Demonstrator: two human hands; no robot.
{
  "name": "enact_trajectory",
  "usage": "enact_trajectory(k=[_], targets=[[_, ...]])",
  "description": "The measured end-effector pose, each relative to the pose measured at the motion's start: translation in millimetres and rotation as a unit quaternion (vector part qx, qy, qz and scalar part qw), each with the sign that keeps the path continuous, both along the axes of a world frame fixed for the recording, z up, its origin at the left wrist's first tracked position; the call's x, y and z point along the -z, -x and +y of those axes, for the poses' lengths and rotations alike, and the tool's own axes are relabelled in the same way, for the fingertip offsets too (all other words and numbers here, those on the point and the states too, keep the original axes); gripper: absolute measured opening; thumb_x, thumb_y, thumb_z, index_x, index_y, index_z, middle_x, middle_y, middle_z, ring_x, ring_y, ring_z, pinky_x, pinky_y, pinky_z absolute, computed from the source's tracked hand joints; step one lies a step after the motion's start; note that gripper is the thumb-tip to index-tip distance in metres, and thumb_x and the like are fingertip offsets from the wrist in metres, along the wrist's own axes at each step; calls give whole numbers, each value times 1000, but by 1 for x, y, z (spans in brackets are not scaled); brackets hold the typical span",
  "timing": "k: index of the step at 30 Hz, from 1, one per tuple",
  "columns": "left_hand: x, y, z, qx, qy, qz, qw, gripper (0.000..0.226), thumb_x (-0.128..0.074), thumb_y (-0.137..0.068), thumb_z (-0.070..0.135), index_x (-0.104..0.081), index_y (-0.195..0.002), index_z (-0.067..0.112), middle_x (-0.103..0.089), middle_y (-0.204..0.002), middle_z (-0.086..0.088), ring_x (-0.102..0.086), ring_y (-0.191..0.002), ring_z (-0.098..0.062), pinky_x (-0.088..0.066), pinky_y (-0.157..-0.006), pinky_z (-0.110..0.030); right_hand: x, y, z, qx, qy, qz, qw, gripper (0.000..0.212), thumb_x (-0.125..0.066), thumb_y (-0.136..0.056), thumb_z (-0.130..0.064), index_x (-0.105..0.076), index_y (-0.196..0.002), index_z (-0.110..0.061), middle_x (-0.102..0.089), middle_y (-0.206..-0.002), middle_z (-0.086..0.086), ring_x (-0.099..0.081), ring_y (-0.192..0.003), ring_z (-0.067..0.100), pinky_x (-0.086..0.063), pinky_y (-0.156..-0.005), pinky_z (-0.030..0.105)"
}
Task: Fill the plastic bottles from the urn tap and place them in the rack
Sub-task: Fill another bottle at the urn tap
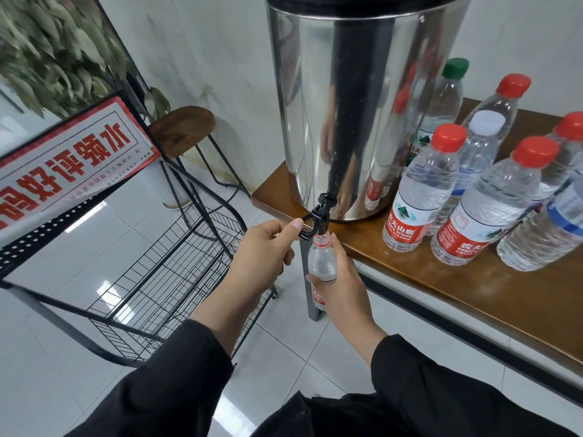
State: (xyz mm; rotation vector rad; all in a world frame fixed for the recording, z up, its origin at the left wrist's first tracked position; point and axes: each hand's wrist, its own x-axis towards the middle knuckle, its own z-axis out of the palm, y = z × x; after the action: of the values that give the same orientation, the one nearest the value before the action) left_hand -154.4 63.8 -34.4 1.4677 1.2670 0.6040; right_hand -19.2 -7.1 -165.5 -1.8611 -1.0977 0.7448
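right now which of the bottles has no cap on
The bottle gripped by the right hand under the tap. Its mouth is open at the spout, while the bottles standing on the table all wear red, green or white caps.

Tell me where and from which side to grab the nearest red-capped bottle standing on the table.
Grip the nearest red-capped bottle around its clear ribbed middle, above the red label, coming from the table's open front edge. It stands upright with other bottles crowding its sides and back, so the front looks like the only free approach. The cap is probably too small for a firm hold.
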Motion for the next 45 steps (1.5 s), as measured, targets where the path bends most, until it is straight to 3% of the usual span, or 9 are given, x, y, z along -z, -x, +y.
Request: enact_trajectory(k=[7, 12, 18, 25, 29, 37, 45], targets=[[-1, 0, -1, 2, -1, 1, 1000, 43, -59, -99, 52, -66, -82, 13, -57, -57, 2, -43, -53, -16, -35, -52, -29, 0, 0, 0, 1, -1, -3, 1000, 99, -80, -82, -34, -13, -153, -48, -36, -154, -16, -41, -137, 7, -42, -84, 11], [-2, 0, -1, 2, -1, 3, 1000, 43, -58, -99, 53, -68, -85, 13, -56, -56, 4, -42, -53, -16, -35, -53, -30, 2, 0, 1, 2, 0, -3, 1000, 99, -80, -82, -34, -13, -153, -49, -36, -154, -17, -40, -137, 6, -40, -79, 5], [-2, -1, -1, 2, -1, 3, 1000, 41, -58, -99, 52, -67, -82, 16, -56, -56, 3, -43, -53, -15, -34, -51, -28, 3, 0, 1, 3, -8, 14, 1000, 98, -80, -83, -31, -13, -151, -51, -36, -154, -17, -39, -138, 7, -49, -93, 22], [-1, 0, 0, 2, -1, 1, 1000, 40, -59, -98, 52, -68, -83, 17, -55, -55, 4, -42, -50, -13, -34, -50, -26, 3, 1, 2, 6, -9, 1, 1000, 99, -80, -82, -34, -12, -152, -51, -36, -153, -17, -41, -135, 6, -47, -90, 20], [0, 0, -1, 3, -4, 1, 1000, 41, -59, -98, 52, -68, -84, 16, -55, -55, 4, -41, -49, -12, -33, -48, -25, 3, 0, 2, 3, -6, -5, 1000, 100, -80, -82, -36, -10, -152, -51, -35, -154, -15, -41, -137, 10, -51, -94, 27], [1, 1, 0, 4, -1, -7, 1000, 41, -60, -98, 52, -68, -84, 15, -54, -55, 4, -40, -47, -11, -34, -48, -25, 3, 0, 1, -2, -9, -4, 1000, 99, -80, -82, -36, -12, -152, -50, -35, -154, -17, -40, -137, 6, -44, -91, 17], [0, 1, 1, 1, 1, -6, 1000, 40, -60, -98, 52, -68, -85, 15, -54, -54, 4, -40, -47, -10, -34, -49, -25, 4, 0, 2, 0, -11, -10, 1000, 99, -79, -82, -36, -11, -152, -50, -35, -155, -16, -41, -138, 9, -49, -93, 23]])
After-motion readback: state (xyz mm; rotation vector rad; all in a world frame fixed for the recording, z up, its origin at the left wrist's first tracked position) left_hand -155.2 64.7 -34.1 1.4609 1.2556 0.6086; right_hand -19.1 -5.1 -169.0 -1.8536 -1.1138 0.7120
